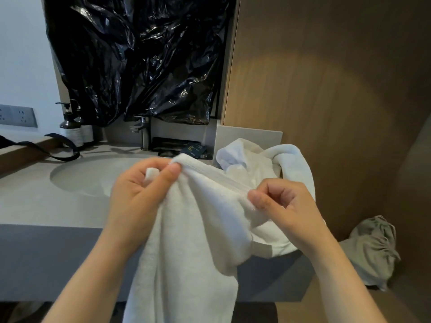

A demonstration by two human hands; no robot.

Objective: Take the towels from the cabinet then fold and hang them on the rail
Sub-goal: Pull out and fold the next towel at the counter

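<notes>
We hold one white towel in the middle of the frame, in front of the counter. Our left hand pinches a corner of it between thumb and curled fingers. Our right hand pinches the same banded hem a little further along, thumb against forefinger. The hem runs nearly taut between the hands, and the rest of the cloth hangs down past the counter edge and out of the bottom of the frame. More white towel lies in a heap at the right end of the counter, against the wood wall, right of centre.

The towels seem to be out of the cabinet already, so we judge this to be the start of the fold: getting hold of the short edge. Next the right hand should slide along the hem to the far corner, so that the towel hangs flat and square before we bring the edges together. The heap lies close behind the held towel, so we should lift well clear of it. No rail shows here, so we cannot say where the hanging will be done.
</notes>
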